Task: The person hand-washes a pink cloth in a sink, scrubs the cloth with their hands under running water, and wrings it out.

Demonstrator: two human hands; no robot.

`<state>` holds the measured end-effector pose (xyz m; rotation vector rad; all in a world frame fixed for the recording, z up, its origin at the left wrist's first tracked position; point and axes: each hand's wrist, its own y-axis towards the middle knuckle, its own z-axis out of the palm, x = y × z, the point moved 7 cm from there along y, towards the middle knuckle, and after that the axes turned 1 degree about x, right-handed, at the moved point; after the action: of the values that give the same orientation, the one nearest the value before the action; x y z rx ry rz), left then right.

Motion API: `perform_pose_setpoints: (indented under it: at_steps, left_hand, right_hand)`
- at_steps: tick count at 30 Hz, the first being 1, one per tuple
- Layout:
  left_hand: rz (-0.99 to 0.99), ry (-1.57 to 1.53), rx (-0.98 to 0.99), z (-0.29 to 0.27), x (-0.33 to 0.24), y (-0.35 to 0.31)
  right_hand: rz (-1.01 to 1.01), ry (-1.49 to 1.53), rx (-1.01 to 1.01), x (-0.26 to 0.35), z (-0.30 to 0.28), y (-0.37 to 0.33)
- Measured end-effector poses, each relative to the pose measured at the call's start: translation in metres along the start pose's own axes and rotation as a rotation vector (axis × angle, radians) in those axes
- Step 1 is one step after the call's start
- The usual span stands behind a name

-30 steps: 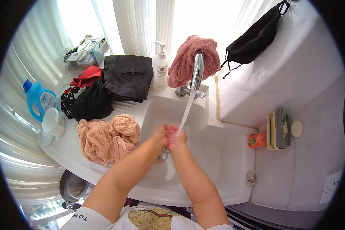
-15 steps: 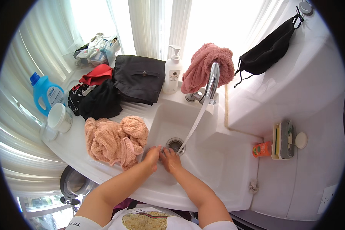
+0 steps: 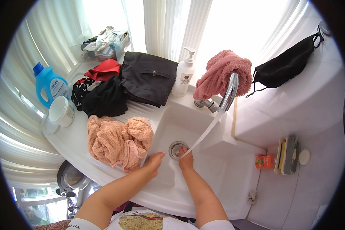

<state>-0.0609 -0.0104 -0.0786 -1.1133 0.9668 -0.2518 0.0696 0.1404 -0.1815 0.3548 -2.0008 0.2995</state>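
Note:
My right hand (image 3: pixel 185 156) reaches down to the round metal drain (image 3: pixel 173 148) of the white sink (image 3: pixel 214 180), its fingers stretched over the drain's right side. Water (image 3: pixel 205 132) runs from the chrome faucet (image 3: pixel 230 92) onto that hand. Held edge-on over the sink's left side, my left hand (image 3: pixel 155 163) has its fingers extended and nothing in it. Just left of it, a bunched peach towel (image 3: pixel 113 142) lies on the ledge, close to my wrist.
A pink towel (image 3: pixel 222 73) drapes behind the faucet, beside a white pump bottle (image 3: pixel 183 80). Folded dark trousers (image 3: pixel 149 78), black clothes (image 3: pixel 107 97), a white tub (image 3: pixel 62 112) and a blue detergent bottle (image 3: pixel 51 86) stand left. A sponge holder (image 3: pixel 287 155) is on the right wall.
My hands have moved apart. The right one has shifted to the drain's right side under the stream, while the left stays near the peach towel. The whole view has shifted slightly.

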Motion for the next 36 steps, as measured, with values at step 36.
perform_pose_setpoints:
  at_steps: [36]
  left_hand:
    - [-0.043, 0.087, 0.208, 0.023, 0.004, 0.000]
  right_hand:
    - [-0.017, -1.090, 0.747, 0.093, 0.002, -0.056]
